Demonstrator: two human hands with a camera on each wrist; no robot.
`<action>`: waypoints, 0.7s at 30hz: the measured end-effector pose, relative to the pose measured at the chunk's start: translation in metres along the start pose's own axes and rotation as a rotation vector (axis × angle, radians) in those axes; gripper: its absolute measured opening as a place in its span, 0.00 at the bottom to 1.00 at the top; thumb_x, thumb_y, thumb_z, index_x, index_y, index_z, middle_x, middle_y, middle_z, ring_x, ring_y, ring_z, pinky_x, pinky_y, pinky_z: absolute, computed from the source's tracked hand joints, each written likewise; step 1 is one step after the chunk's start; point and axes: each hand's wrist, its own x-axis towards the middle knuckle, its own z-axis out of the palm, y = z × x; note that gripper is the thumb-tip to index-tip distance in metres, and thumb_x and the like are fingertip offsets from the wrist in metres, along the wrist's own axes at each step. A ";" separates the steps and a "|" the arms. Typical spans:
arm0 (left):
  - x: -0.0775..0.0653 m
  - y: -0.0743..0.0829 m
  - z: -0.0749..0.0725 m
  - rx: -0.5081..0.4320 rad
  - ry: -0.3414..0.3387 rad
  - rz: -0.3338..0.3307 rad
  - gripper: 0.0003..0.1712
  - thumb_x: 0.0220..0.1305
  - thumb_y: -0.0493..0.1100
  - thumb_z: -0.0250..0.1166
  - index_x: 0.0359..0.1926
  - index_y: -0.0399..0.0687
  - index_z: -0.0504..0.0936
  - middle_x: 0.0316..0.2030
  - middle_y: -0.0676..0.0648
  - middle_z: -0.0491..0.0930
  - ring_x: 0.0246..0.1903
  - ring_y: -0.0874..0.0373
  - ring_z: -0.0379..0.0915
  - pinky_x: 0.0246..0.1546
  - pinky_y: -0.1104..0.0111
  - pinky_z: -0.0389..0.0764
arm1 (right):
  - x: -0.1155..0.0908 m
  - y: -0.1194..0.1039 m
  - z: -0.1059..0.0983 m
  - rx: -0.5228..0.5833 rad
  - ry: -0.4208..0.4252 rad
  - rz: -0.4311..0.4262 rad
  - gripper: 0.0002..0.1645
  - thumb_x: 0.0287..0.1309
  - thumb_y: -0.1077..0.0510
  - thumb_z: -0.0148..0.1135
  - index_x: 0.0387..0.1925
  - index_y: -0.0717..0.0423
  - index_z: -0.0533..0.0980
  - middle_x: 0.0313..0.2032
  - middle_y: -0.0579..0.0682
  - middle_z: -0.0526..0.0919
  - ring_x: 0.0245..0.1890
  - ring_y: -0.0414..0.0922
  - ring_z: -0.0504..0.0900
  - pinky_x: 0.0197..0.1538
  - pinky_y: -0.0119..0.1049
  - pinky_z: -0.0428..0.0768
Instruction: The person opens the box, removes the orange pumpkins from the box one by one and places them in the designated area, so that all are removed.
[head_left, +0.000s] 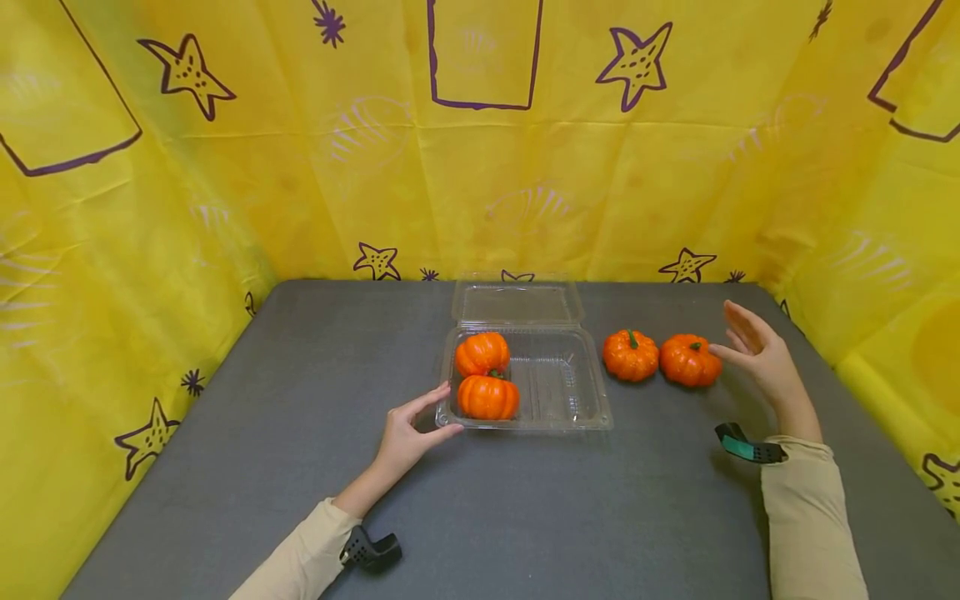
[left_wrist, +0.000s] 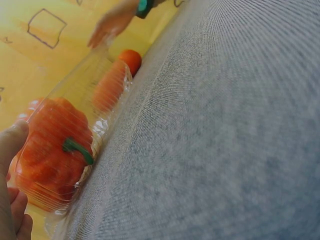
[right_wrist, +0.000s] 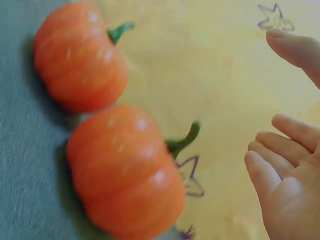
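A clear plastic clamshell container (head_left: 551,421) lies on the table with its lid (head_left: 517,304) folded back. Two small orange pumpkins sit in its left half, one (head_left: 482,355) behind the other (head_left: 488,397). My left hand (head_left: 405,433) holds the container's front left corner between thumb and fingers; in the left wrist view the thumb (left_wrist: 15,137) lies at the rim. Right of the container, two more pumpkins stand side by side, one nearer it (head_left: 631,356) and one farther right (head_left: 690,361). My right hand (head_left: 765,362) hovers by the farther one, fingers spread and nothing held.
The grey table (head_left: 337,350) ends at a yellow cloth backdrop (head_left: 465,192) with starfish drawings, which also rises along the left and right sides. A dark wrist device sits on the left wrist (head_left: 371,550) and another on the right (head_left: 750,446).
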 end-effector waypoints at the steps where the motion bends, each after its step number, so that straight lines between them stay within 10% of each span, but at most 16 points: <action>1: 0.000 0.000 0.000 0.000 0.000 -0.002 0.28 0.33 0.23 0.72 0.42 0.20 0.74 0.44 0.28 0.73 0.46 0.39 0.70 0.51 0.70 0.67 | 0.000 -0.003 0.002 0.015 0.000 -0.022 0.41 0.51 0.75 0.57 0.66 0.61 0.53 0.66 0.52 0.53 0.64 0.43 0.52 0.59 0.25 0.56; 21: 0.001 0.002 -0.001 -0.001 0.000 -0.012 0.28 0.33 0.23 0.72 0.42 0.20 0.74 0.44 0.28 0.73 0.46 0.38 0.70 0.51 0.71 0.67 | 0.009 -0.048 0.053 0.193 -0.203 -0.437 0.44 0.39 0.81 0.61 0.61 0.74 0.55 0.63 0.59 0.59 0.63 0.49 0.56 0.60 0.32 0.58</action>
